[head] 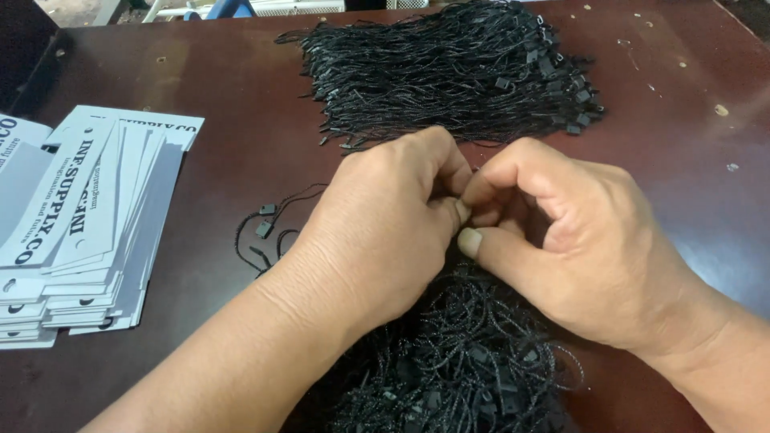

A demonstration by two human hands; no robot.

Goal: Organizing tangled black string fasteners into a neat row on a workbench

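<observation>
both hands, the left hand (381,232) and right hand (577,240), meet fingertip to fingertip, pinched together on a thin black string barely visible between them, above the near heap of black strings (457,361), apparently for close reach.

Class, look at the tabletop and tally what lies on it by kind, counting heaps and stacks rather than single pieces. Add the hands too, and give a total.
Heaps of black strings: 2, far heap and near heap
Loose black strings: 1 small cluster
Stacks of white cards: 1
Hands: 2, left hand and right hand, fingertips pinched together
Total: 6
</observation>
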